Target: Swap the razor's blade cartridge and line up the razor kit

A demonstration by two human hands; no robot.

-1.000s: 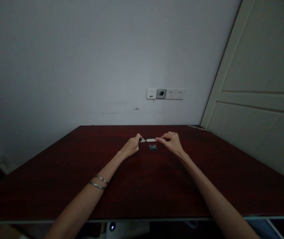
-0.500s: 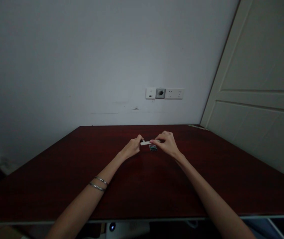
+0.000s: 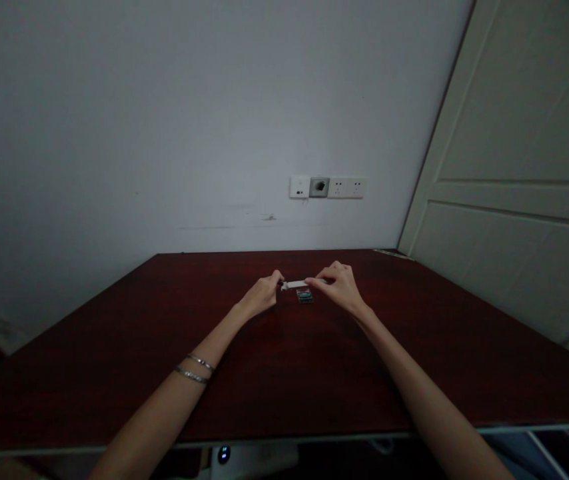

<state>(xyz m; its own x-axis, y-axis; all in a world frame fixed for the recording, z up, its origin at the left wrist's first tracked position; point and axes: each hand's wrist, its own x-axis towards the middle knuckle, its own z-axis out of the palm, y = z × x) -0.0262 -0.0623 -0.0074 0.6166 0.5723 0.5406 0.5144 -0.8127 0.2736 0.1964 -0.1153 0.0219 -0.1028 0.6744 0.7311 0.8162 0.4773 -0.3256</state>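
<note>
Above the middle of the table my right hand (image 3: 338,285) pinches the right end of a slim white stick (image 3: 296,285) between thumb and fingers. The stick lies roughly level, and its left end looks small and notched. My left hand (image 3: 263,293) is closed at that left end, thumb on top. A small dark bit shows at its fingertips, but the fingers hide what they grip. Just below the stick, a small greenish, partly see-through flat packet (image 3: 305,296) lies on the table, touched by neither hand.
The dark red wooden table (image 3: 284,373) reaches back to a pale wall with a row of sockets (image 3: 327,187). A cream panelled door (image 3: 514,267) stands along the right. Below the front edge sits a white device (image 3: 254,461) with a small lit display (image 3: 223,455).
My hands have drawn slightly apart, the right one moving a little to the right. More of the white stick shows between them, with its notched left end now visible. The packet stays put.
</note>
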